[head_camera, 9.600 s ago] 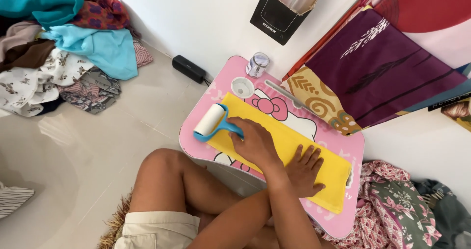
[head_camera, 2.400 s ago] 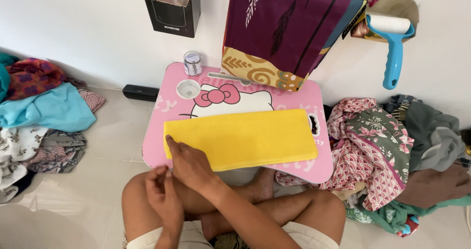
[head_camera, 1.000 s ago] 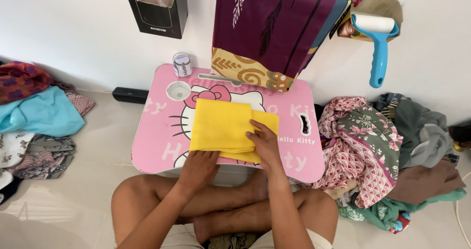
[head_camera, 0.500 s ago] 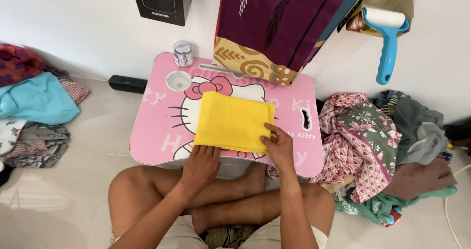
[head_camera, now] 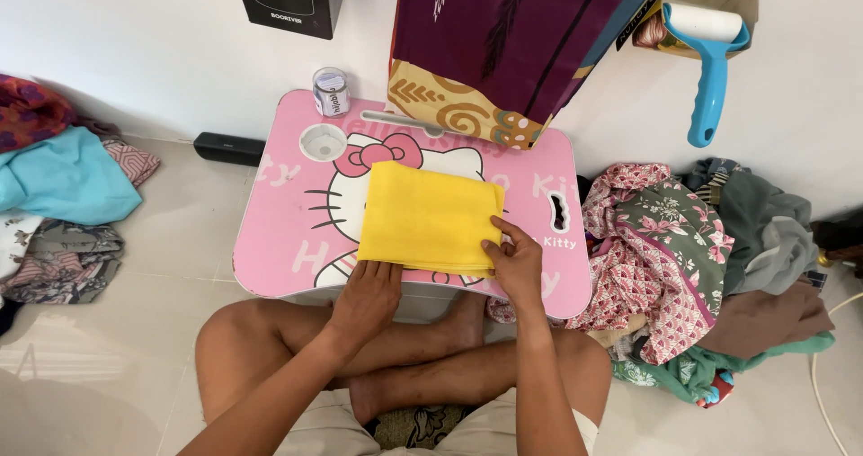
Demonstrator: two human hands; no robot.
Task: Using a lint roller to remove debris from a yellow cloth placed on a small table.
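Here, in the head view, the left hand [head_camera: 367, 296] sits at the near edge of the pink table [head_camera: 270, 240], its fingers close together and curled under the near left corner of the yellow cloth [head_camera: 430, 218]; the fingertips are hidden beneath the fabric, so how tightly they grip cannot be told. The right hand [head_camera: 515, 263] rests at the cloth's near right corner, thumb on top and fingers bent around the edge, pinching the layers. The cloth lies folded into a neat, nearly square stack in the middle of the table, flat and smooth, with several layer edges showing along its near side. At the table's far left corner stands a small jar [head_camera: 331, 91], beside a round cup hollow. A patterned purple fabric [head_camera: 503, 42] hangs over the table's far edge, cut off by the frame's top. To the right of the table lies a heap of clothes [head_camera: 701, 258], and above it a blue lint roller [head_camera: 710, 60].
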